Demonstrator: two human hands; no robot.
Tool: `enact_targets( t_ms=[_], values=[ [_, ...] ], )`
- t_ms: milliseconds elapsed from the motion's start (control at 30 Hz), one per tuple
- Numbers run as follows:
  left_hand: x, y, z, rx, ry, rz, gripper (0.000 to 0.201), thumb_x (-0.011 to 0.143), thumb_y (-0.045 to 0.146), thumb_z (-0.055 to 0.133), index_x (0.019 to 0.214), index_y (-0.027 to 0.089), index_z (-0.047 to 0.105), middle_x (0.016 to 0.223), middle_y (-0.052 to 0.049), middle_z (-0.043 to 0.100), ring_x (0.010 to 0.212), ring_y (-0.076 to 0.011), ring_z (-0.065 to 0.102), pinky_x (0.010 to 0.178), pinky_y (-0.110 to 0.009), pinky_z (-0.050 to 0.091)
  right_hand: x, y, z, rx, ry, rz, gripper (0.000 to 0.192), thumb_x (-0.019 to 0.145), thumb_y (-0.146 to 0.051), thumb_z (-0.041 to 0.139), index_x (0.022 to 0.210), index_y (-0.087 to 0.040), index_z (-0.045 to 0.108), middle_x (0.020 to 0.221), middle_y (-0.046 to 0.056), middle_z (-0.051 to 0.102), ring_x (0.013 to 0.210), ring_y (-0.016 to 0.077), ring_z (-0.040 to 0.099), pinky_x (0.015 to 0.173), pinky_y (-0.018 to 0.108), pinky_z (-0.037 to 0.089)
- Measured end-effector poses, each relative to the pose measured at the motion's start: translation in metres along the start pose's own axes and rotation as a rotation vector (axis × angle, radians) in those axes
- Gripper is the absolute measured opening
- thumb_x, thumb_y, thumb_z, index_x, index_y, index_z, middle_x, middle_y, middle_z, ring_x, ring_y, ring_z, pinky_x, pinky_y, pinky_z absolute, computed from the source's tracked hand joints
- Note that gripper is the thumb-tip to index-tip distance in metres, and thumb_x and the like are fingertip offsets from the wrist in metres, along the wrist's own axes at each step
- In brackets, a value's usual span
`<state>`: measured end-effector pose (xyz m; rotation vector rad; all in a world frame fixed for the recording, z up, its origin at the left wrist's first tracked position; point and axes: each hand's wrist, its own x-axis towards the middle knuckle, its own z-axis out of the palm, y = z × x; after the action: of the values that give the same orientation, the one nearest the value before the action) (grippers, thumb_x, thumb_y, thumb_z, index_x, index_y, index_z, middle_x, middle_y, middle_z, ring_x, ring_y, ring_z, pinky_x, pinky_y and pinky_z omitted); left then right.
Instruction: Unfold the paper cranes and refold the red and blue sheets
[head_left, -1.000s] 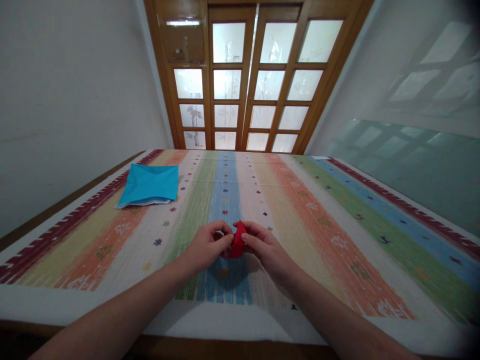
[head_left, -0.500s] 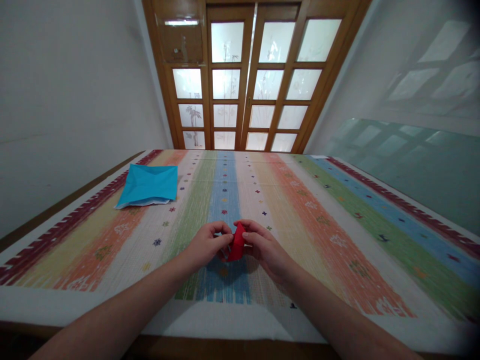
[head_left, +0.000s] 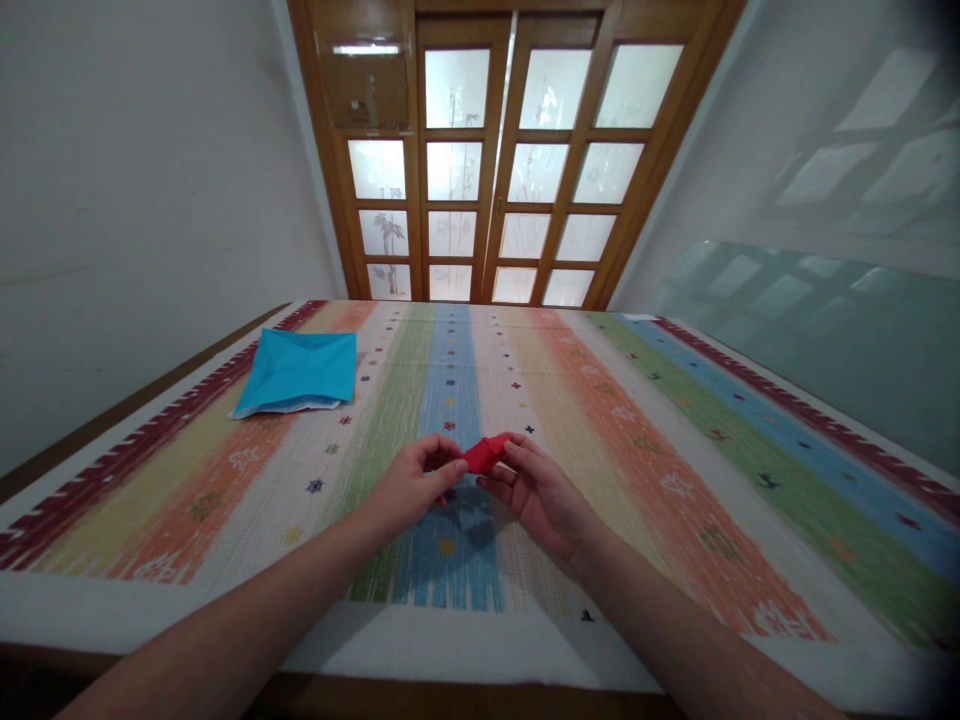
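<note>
Small folded piece of red paper (head_left: 485,455), held between the fingertips of both hands, above the blue central stripe of a patterned tablecloth (head_left: 645,470); its long axis tilts, the right end slightly higher. The left hand (head_left: 414,482) lies toward 9 o'clock of the piece and pinches its near-left end between thumb and curled fingers; the right hand (head_left: 546,505) lies at 4 o'clock, its thumb and forefinger gripping the opposite end, the remaining fingers loosely bent beneath; a soft shadow (head_left: 476,525) falls on the cloth at 6 o'clock. At 10 o'clock, well apart from both hands, lie blue paper sheets (head_left: 304,370) with a white lower edge showing; at 12 o'clock, beyond the table, stand wooden doors (head_left: 547,136) with frosted panes; between 2 and 3 o'clock, a pale green glossy panel (head_left: 817,330) stands against the wall.
</note>
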<state>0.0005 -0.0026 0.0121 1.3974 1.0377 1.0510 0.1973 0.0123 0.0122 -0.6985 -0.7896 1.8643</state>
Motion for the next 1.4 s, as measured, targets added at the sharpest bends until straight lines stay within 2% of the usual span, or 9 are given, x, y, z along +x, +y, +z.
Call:
enact_targets(
  t_ms=[167, 400, 567, 733, 867, 967, 1067, 1200, 1400],
  values=[
    [-0.003, -0.003, 0.001, 0.094, 0.024, 0.045, 0.034, 0.082, 0.039, 0.075, 0.105, 0.018, 0.062, 0.099, -0.006, 0.066, 0.082, -0.0162, 0.062, 0.061, -0.023, 0.051, -0.002, 0.002, 0.000, 0.022, -0.031, -0.005, 0.026, 0.084, -0.032, 0.079, 0.098, -0.023, 0.059, 0.097, 0.001, 0.076, 0.083, 0.0148, 0.073, 0.078, 0.030, 0.058],
    [-0.006, -0.003, -0.002, 0.094, 0.136, 0.145, 0.031, 0.083, 0.032, 0.076, 0.108, 0.018, 0.064, 0.098, -0.005, 0.067, 0.080, -0.0153, 0.062, 0.064, -0.024, 0.051, -0.009, 0.003, 0.004, -0.110, -0.123, 0.017, 0.031, 0.084, -0.035, 0.079, 0.104, -0.023, 0.059, 0.105, 0.005, 0.073, 0.088, 0.0180, 0.072, 0.076, 0.033, 0.059],
    [-0.006, 0.002, -0.002, 0.090, 0.144, 0.192, 0.024, 0.085, 0.032, 0.075, 0.103, 0.018, 0.068, 0.093, -0.005, 0.066, 0.083, -0.0164, 0.062, 0.063, -0.023, 0.050, -0.007, 0.007, 0.001, -0.279, -0.139, -0.022, 0.025, 0.082, -0.034, 0.079, 0.101, -0.022, 0.067, 0.104, 0.003, 0.069, 0.090, 0.0165, 0.067, 0.072, 0.028, 0.055],
    [-0.007, 0.002, -0.001, 0.091, 0.150, 0.199, 0.034, 0.083, 0.032, 0.075, 0.113, 0.017, 0.069, 0.099, -0.008, 0.068, 0.088, -0.0185, 0.063, 0.066, -0.025, 0.052, -0.002, 0.015, -0.005, -0.350, -0.187, -0.104, 0.027, 0.079, -0.036, 0.083, 0.098, -0.022, 0.069, 0.095, 0.002, 0.070, 0.083, 0.0152, 0.064, 0.074, 0.029, 0.049],
    [-0.007, 0.000, 0.000, 0.057, 0.100, 0.168, 0.042, 0.083, 0.032, 0.075, 0.122, 0.017, 0.065, 0.104, -0.009, 0.069, 0.091, -0.0195, 0.064, 0.069, -0.028, 0.053, -0.004, 0.016, -0.005, -0.449, -0.186, -0.164, 0.026, 0.081, -0.037, 0.081, 0.098, -0.022, 0.068, 0.094, 0.003, 0.070, 0.082, 0.0153, 0.063, 0.073, 0.029, 0.046],
    [-0.005, -0.002, -0.001, -0.001, 0.079, 0.138, 0.046, 0.081, 0.032, 0.078, 0.122, 0.017, 0.064, 0.096, -0.006, 0.068, 0.084, -0.0174, 0.063, 0.067, -0.027, 0.052, -0.007, 0.013, -0.002, -0.489, -0.173, -0.179, 0.026, 0.081, -0.037, 0.081, 0.096, -0.022, 0.067, 0.090, 0.001, 0.068, 0.078, 0.0149, 0.061, 0.070, 0.028, 0.044],
    [-0.003, -0.003, -0.001, -0.048, 0.063, 0.110, 0.044, 0.077, 0.032, 0.082, 0.114, 0.017, 0.066, 0.086, -0.002, 0.065, 0.078, -0.0148, 0.061, 0.064, -0.024, 0.049, -0.008, 0.011, 0.001, -0.489, -0.171, -0.187, 0.027, 0.080, -0.038, 0.081, 0.093, -0.021, 0.065, 0.085, 0.000, 0.065, 0.075, 0.0139, 0.059, 0.068, 0.027, 0.042],
    [-0.003, -0.001, -0.002, -0.135, 0.001, 0.112, 0.039, 0.078, 0.034, 0.083, 0.107, 0.016, 0.066, 0.087, -0.003, 0.066, 0.076, -0.0129, 0.060, 0.065, -0.024, 0.048, -0.010, 0.009, 0.004, -0.495, -0.182, -0.171, 0.028, 0.079, -0.040, 0.081, 0.084, -0.020, 0.062, 0.077, -0.002, 0.062, 0.068, 0.0126, 0.055, 0.063, 0.026, 0.039],
    [-0.004, 0.008, -0.005, -0.286, -0.118, 0.080, 0.030, 0.077, 0.032, 0.084, 0.087, 0.014, 0.062, 0.080, -0.002, 0.069, 0.072, -0.0120, 0.063, 0.069, -0.024, 0.049, -0.016, 0.002, 0.010, -0.733, -0.190, -0.191, 0.027, 0.076, -0.038, 0.080, 0.075, -0.020, 0.060, 0.073, -0.002, 0.061, 0.068, 0.0137, 0.053, 0.064, 0.027, 0.040]
  ],
)
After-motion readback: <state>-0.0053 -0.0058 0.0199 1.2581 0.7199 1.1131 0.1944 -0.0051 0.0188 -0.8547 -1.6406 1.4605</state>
